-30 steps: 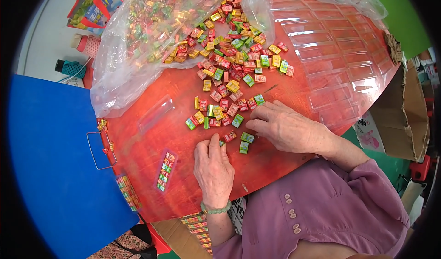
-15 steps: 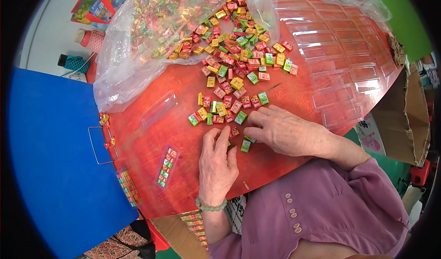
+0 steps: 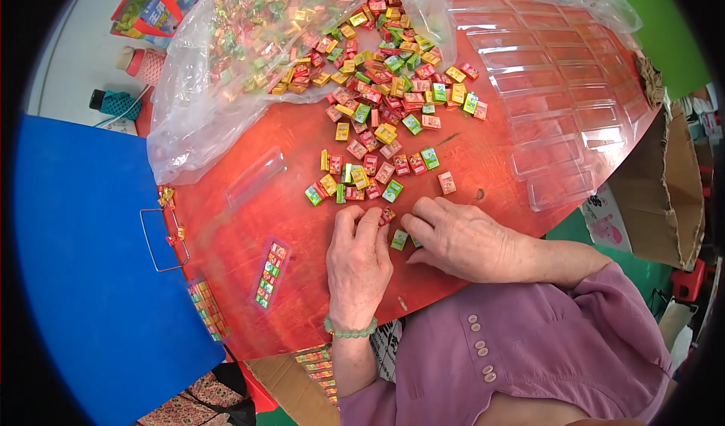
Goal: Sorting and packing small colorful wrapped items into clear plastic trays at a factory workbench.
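Head view: small candies (image 3: 399,239) are gathered near the table (image 3: 249,139) edge by the left hand (image 3: 359,263) and right hand (image 3: 461,237), fingers curled loosely over them; aligning them seems next.

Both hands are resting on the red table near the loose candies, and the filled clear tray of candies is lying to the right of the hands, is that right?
Not quite. In the head view the filled clear tray lies to the left of the hands, not the right. The rest holds: the left hand and the right hand both rest on the red table, close to the loose candies.
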Action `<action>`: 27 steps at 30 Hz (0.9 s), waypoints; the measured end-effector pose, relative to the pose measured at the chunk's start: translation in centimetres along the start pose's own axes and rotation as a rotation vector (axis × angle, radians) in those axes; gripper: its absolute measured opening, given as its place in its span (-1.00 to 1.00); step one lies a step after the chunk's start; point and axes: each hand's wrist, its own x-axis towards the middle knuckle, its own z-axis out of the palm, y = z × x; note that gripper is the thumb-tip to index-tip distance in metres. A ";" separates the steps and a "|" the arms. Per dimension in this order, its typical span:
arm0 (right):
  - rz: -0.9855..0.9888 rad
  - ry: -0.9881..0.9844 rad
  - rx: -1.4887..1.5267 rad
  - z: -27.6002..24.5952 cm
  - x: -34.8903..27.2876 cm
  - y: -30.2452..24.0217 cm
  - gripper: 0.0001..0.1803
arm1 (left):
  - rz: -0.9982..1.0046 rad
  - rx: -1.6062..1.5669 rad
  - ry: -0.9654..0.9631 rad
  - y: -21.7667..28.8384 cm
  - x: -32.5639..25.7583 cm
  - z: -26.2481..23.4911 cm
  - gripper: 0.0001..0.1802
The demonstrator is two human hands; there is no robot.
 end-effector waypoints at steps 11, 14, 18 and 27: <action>0.016 0.023 -0.145 1.6 0.3 0.1 -0.64 | -0.098 0.092 -0.001 -0.9 -2.5 -1.8 -0.71; -0.015 -0.006 -0.025 0.8 0.2 0.8 -0.61 | -0.134 0.110 -0.001 -1.3 -2.8 -2.5 -0.71; -0.045 -0.102 -0.018 -0.6 0.2 0.9 -0.59 | -0.131 0.106 -0.003 -1.3 -2.6 -2.7 -0.67; -0.042 -0.078 0.006 -0.6 -1.6 0.9 -0.61 | -0.065 0.165 0.056 -1.3 -2.6 -1.6 -0.73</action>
